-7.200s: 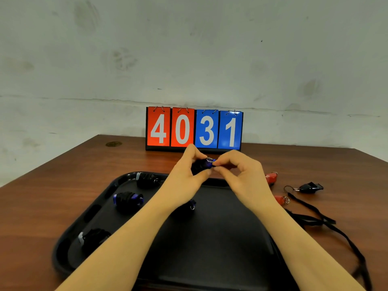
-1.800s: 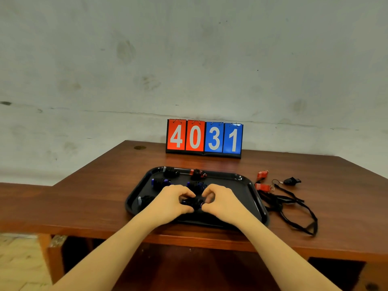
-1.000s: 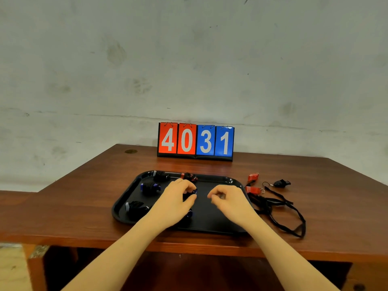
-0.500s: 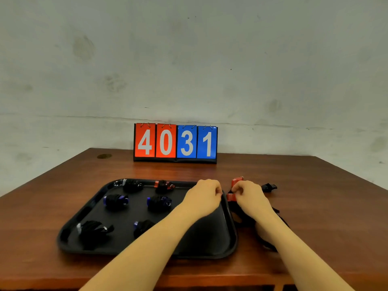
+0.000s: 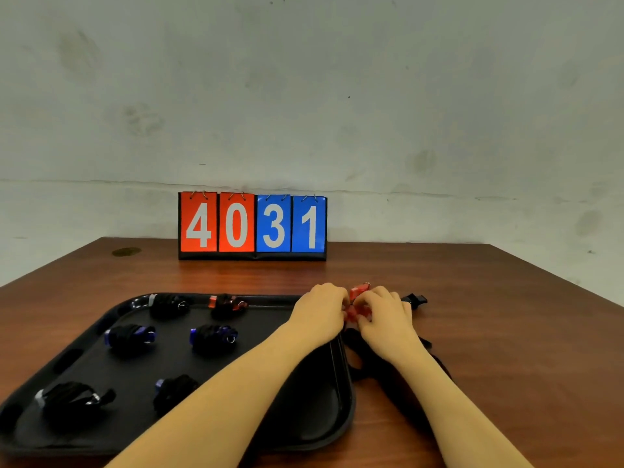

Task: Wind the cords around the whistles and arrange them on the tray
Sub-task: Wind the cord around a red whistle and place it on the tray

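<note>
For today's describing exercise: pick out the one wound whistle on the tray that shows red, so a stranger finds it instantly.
Start at the black tray left of both hands. Along its far rim lie two wound whistles; take the right one, the red whistle. Its neighbours show blue or pale ends; only this one shows red.

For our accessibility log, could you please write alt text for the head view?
Both hands, left hand and right hand, grip a red plastic whistle beside a black plastic tray holding six cord-wrapped whistles, on a brown wooden table.
</note>
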The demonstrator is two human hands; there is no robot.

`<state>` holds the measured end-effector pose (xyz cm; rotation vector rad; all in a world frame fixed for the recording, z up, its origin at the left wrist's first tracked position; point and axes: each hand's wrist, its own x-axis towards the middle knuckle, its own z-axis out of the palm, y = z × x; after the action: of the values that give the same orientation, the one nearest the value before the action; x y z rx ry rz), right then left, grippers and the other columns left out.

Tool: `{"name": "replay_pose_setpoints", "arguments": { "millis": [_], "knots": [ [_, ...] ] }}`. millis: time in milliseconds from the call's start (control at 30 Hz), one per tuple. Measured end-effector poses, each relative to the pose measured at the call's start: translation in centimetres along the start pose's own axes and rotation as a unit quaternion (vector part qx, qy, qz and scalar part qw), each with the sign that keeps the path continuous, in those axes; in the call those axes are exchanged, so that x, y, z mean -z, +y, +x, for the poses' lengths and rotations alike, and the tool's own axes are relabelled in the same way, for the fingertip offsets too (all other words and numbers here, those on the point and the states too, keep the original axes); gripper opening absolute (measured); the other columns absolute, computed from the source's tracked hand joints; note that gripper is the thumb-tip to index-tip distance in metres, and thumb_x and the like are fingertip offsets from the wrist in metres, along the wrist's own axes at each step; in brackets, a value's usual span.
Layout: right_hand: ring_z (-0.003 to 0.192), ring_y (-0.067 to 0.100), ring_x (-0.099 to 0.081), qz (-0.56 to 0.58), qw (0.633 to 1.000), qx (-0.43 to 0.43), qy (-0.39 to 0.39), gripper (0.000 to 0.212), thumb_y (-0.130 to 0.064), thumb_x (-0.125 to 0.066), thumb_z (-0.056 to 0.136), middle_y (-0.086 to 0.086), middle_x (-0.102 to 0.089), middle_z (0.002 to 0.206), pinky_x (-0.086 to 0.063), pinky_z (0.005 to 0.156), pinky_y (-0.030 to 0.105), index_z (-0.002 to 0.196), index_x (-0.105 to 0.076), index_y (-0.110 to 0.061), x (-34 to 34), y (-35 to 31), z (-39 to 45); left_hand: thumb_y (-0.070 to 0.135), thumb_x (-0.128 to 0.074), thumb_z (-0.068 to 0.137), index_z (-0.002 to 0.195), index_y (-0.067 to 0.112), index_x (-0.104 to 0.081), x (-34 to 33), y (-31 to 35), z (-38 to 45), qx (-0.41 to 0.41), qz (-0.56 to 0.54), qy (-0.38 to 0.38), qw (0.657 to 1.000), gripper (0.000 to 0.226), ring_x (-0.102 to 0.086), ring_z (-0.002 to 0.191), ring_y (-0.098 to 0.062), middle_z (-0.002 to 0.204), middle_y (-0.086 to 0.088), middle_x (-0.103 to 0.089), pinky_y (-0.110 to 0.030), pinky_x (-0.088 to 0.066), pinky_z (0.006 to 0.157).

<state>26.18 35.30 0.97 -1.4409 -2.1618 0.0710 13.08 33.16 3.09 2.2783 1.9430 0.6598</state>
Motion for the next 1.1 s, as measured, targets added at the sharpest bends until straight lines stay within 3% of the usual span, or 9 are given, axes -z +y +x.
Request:
{"name": "replay_pose_setpoints", "arguments": {
  "millis": [133,333,467,567,633,767,933,1100],
  "knots": [
    [0.112,0.014,-0.041,0.061,0.996,0.029,0.052,0.02,-0.022,-0.051,0.09,-0.008,-0.048,0.116,-0.017,0.088,0.025,0.109,-0.056,-0.025,0.5,-0.7,-0.4,0.019,-0.052,0.091,0.113,0.016,-0.056,0.9,-0.1,-0.4,0.011,-0.047,0.04,0.998,0.022,-0.055,0.108,-0.018,0.114,-0.002,-0.061,-0.039,-0.049,0.089],
    [0.107,0.007,-0.042,0.136,0.986,0.069,0.074,0.018,-0.027,-0.053,0.091,-0.015,-0.048,0.112,-0.019,0.091,0.025,0.108,-0.054,-0.031,1.3,-2.6,-0.6,0.025,-0.053,0.092,0.107,0.017,-0.057,3.4,-0.6,-2.1,0.0,-0.051,0.113,0.992,0.017,-0.057,0.097,-0.012,0.104,0.002,-0.061,-0.033,-0.051,0.087],
    [0.1,0.004,-0.052,0.223,0.967,0.097,0.08,0.02,-0.025,-0.055,0.09,-0.013,-0.055,0.107,-0.038,0.093,0.026,0.109,-0.053,-0.031,2.1,-4.8,-0.5,0.026,-0.051,0.093,0.107,0.018,-0.054,5.5,-1.4,-3.8,-0.009,-0.063,0.15,0.987,0.016,-0.06,0.091,-0.01,0.1,0.003,-0.063,-0.03,-0.052,0.083],
    [0.089,0.002,-0.059,0.346,0.936,0.056,0.045,0.029,-0.025,-0.057,0.09,-0.009,-0.06,0.1,-0.048,0.075,0.012,0.117,-0.045,-0.026,2.8,-6.9,-0.5,0.026,-0.052,0.093,0.106,0.018,-0.053,7.1,-2.6,-4.8,0.008,-0.111,0.172,0.979,0.016,-0.061,0.09,-0.01,0.1,0.003,-0.063,-0.03,-0.053,0.083],
    [0.075,0.004,-0.062,0.403,0.914,0.028,0.02,0.026,-0.027,-0.056,0.091,-0.004,-0.063,0.087,-0.05,0.068,0.016,0.114,-0.046,-0.023,2.9,-8.2,-0.4,0.026,-0.054,0.092,0.102,0.019,-0.053,8.2,-3.4,-5.4,0.023,-0.141,0.185,0.972,0.013,-0.061,0.091,-0.009,0.099,0.004,-0.063,-0.028,-0.053,0.082],
    [0.047,0.002,-0.044,0.444,0.896,0.017,0.008,0.015,-0.025,-0.049,0.095,-0.006,-0.052,0.058,-0.041,0.051,0.019,0.096,-0.059,-0.014,2.3,-9.9,-0.2,0.023,-0.055,0.091,0.098,0.02,-0.052,9.9,-5.0,-6.2,0.037,-0.176,0.202,0.963,0.008,-0.062,0.083,-0.008,0.095,0.004,-0.064,-0.02,-0.049,0.076],
    [0.045,0.002,-0.036,0.489,0.871,-0.012,0.042,0.022,-0.023,-0.051,0.094,-0.014,-0.043,0.046,-0.03,0.049,0.017,0.081,-0.067,-0.017,1.7,-11.1,1.4,0.02,-0.055,0.09,0.098,0.02,-0.053,11.1,-7.1,-6.6,0.053,-0.208,0.212,0.953,0.008,-0.061,0.085,-0.009,0.095,0.003,-0.065,-0.016,-0.045,0.074],
    [0.049,-0.003,-0.04,0.526,0.846,-0.045,0.072,0.014,-0.016,-0.054,0.091,-0.02,-0.048,0.042,-0.03,0.047,0.011,0.083,-0.065,-0.012,0.9,-12.4,3.1,0.018,-0.052,0.092,0.099,0.02,-0.053,11.3,-9.1,-6.2,0.066,-0.212,0.225,0.949,0.007,-0.059,0.081,-0.007,0.089,0.006,-0.062,-0.009,-0.039,0.066]
  ]
}}
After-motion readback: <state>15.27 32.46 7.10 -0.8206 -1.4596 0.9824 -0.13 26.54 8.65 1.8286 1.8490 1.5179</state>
